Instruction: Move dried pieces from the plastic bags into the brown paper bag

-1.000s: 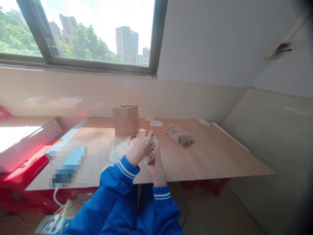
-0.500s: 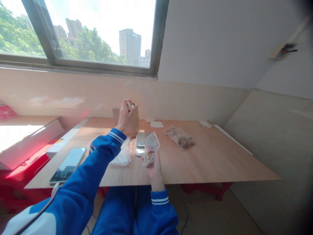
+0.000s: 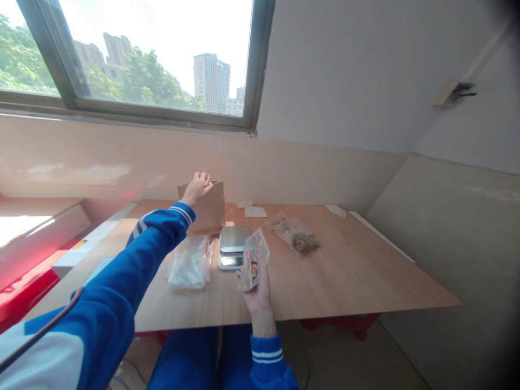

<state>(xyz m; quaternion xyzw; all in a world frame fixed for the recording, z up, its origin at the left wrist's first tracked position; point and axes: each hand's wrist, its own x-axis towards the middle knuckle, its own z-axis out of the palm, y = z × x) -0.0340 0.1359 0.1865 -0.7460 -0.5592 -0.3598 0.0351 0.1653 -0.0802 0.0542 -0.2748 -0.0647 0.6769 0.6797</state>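
Observation:
My left hand [image 3: 197,187] is at the top opening of a tall brown cardboard box [image 3: 209,211]. Its fingers are closed on a small pale brown dried piece [image 3: 207,178], whose exact kind I cannot make out. In front of me, my right hand [image 3: 259,299] grips an open clear zip bag [image 3: 260,252] from below, its mouth tilted up. A few brown dried pieces [image 3: 254,269] lie inside this bag. Just behind and left of the bag sits a silver kitchen scale [image 3: 235,240], partly covered by it.
Filled clear bags of brown dried pieces [image 3: 304,242] lie right of the scale. A stack of empty plastic bags [image 3: 189,265] is on the left. White paper [image 3: 255,212] and a crumpled tissue [image 3: 336,210] rest near the wall. My left sleeve mostly covers a phone [image 3: 99,268].
My left hand has lowered from above the box to its opening. The zip bag in my right hand has turned slightly. My view has shifted a little.

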